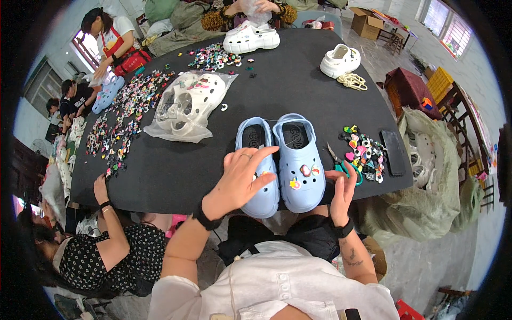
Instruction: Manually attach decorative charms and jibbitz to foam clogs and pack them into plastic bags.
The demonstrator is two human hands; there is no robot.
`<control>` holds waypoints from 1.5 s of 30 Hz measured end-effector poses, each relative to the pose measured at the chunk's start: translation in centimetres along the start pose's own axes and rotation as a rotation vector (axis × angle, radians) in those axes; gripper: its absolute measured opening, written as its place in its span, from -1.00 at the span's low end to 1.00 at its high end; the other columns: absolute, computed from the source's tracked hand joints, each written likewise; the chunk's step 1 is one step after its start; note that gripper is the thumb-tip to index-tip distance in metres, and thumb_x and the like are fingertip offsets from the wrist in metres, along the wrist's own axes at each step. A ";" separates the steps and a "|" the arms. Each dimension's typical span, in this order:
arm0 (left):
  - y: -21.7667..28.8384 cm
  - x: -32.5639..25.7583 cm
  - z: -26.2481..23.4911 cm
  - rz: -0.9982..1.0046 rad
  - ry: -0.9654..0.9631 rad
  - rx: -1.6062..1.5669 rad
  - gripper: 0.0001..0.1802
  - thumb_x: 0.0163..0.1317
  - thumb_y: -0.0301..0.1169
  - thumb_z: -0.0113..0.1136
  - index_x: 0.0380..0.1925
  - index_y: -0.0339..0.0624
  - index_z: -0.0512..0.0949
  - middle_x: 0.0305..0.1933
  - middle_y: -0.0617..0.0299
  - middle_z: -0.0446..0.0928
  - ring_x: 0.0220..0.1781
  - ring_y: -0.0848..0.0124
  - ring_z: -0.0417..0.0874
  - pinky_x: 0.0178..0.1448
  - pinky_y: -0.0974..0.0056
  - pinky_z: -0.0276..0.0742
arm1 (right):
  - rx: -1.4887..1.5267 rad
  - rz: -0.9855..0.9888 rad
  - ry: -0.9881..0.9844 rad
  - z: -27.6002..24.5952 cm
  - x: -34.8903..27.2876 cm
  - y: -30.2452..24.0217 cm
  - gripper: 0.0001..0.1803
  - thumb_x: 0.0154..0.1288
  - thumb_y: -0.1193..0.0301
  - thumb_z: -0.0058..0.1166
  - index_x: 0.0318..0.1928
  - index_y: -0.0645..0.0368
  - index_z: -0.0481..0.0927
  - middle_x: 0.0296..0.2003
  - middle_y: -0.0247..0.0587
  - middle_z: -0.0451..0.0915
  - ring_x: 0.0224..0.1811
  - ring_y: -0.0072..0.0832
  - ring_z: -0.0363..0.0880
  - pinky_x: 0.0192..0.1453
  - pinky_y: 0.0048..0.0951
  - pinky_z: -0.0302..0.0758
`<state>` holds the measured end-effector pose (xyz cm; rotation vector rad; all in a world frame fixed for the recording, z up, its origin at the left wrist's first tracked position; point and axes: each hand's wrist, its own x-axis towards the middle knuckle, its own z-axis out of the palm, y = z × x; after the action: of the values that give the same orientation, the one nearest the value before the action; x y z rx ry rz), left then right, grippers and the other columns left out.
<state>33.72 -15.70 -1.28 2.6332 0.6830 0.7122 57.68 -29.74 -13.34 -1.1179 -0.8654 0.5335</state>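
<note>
A pair of light blue clogs stands side by side at the table's near edge, heels away from me. Across the left clog [264, 200] lies my left hand [240, 178], its fingers spread and hiding part of the clog's top. Small colourful charms [305, 170] sit on the toe of the right clog [302, 191]. My right hand [341, 194] is beside that clog's outer side, fingers apart; whether a fingertip touches it I cannot tell. Teal-handled scissors [356, 176] lie just beyond these fingers, next to a heap of shoe charms [365, 152].
A black phone [393, 153] lies at the right edge. A bagged pair of white clogs [189, 101], loose charms [130, 101], a white clog [250, 38] and another with cord [340, 61] share the dark table [282, 69]. Several people work around it; a large sack [421, 202] stands right.
</note>
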 end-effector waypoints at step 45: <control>-27.1 -20.3 -27.3 -0.555 -0.523 0.774 -0.63 -0.26 -0.19 0.56 -0.35 0.06 0.73 -0.18 0.41 0.68 0.09 0.34 0.51 0.20 0.09 0.10 | -0.890 -0.353 -0.018 0.5 0.1 2.9 -0.82 0.45 0.45 -0.06 -0.21 0.24 0.60 -0.36 -0.12 0.59 -0.34 -0.18 0.53 -0.22 -0.26 0.43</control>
<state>-6.26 1.22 1.92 2.8045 1.6493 -0.4868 57.44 -28.30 -15.90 -1.7007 -1.3366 -0.1785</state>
